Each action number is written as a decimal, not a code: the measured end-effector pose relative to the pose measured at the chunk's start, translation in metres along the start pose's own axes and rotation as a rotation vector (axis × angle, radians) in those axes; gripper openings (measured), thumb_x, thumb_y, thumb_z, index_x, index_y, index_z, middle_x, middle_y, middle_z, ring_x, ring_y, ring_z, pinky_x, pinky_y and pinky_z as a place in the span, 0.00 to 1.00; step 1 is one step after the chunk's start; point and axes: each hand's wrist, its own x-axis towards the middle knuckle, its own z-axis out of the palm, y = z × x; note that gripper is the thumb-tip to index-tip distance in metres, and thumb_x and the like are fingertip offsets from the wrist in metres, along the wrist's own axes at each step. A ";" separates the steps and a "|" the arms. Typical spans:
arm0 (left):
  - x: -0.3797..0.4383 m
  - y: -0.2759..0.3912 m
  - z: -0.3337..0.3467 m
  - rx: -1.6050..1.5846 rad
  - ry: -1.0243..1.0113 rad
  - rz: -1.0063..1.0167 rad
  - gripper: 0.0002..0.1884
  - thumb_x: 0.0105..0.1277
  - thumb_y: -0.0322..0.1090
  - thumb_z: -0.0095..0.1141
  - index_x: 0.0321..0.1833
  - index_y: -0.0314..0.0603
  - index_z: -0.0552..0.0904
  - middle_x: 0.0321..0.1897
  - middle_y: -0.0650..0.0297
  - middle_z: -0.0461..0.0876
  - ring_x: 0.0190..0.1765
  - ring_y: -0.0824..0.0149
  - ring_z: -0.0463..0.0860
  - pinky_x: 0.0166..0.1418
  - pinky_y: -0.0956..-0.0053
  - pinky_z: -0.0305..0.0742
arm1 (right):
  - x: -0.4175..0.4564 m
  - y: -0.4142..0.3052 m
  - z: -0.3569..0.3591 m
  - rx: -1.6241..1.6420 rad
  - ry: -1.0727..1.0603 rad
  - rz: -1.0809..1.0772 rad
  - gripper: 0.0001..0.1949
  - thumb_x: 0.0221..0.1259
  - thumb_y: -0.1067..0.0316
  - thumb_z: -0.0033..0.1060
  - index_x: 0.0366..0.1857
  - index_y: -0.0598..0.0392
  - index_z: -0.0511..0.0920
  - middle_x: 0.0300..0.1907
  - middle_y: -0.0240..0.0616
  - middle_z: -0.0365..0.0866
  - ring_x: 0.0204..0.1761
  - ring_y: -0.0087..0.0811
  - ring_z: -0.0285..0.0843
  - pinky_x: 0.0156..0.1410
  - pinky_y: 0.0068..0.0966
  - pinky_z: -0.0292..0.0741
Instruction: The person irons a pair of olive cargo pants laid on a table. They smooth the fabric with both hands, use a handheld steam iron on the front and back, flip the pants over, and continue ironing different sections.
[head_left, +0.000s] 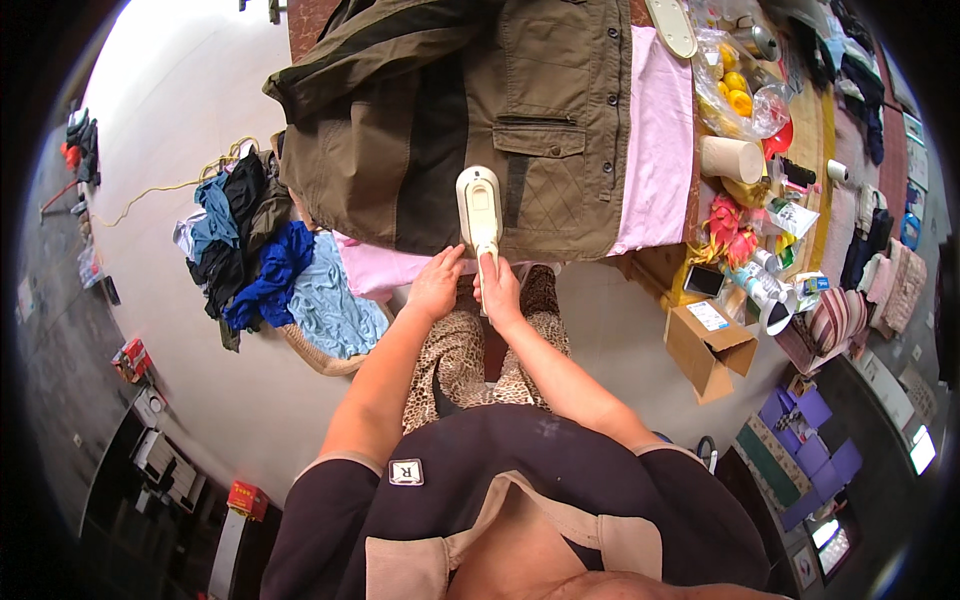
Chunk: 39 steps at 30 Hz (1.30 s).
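Observation:
An olive-brown jacket (442, 142) with dark panels, a snap-flap pocket and a buttoned front edge lies spread over a pink cloth (660, 142). My right hand (499, 289) grips the handle of a cream handheld garment iron (480, 202), whose head rests over the jacket near its lower hem. Just left of the handle, my left hand (437, 283) lies with its fingertips at the jacket's hem, holding no tool. The iron's underside is hidden.
Piled clothes (240, 225) and a light blue cloth (337, 300) lie to the left. On the right are a bag of orange fruit (737, 94), a cream cup (731, 159), dragon fruit (724, 225), a phone (703, 280) and an opened cardboard box (701, 345).

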 end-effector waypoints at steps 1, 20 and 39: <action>-0.001 -0.003 0.002 -0.013 -0.003 0.005 0.31 0.61 0.24 0.52 0.71 0.36 0.74 0.79 0.59 0.62 0.79 0.56 0.63 0.82 0.64 0.61 | 0.000 0.001 0.002 0.019 0.012 -0.013 0.21 0.78 0.45 0.51 0.41 0.56 0.76 0.24 0.29 0.76 0.20 0.20 0.73 0.25 0.20 0.72; -0.001 -0.017 0.022 -0.206 0.209 0.055 0.17 0.65 0.23 0.52 0.56 0.33 0.79 0.71 0.51 0.72 0.73 0.47 0.70 0.76 0.58 0.68 | 0.014 -0.021 0.021 0.103 0.070 -0.050 0.22 0.78 0.42 0.49 0.42 0.55 0.74 0.24 0.29 0.75 0.20 0.20 0.73 0.25 0.21 0.72; -0.016 -0.024 0.010 -0.066 0.138 0.077 0.18 0.59 0.21 0.52 0.53 0.35 0.80 0.74 0.54 0.70 0.72 0.51 0.71 0.75 0.60 0.68 | 0.017 -0.005 0.011 0.082 0.022 -0.079 0.24 0.77 0.39 0.49 0.42 0.54 0.73 0.26 0.31 0.76 0.22 0.20 0.74 0.28 0.20 0.76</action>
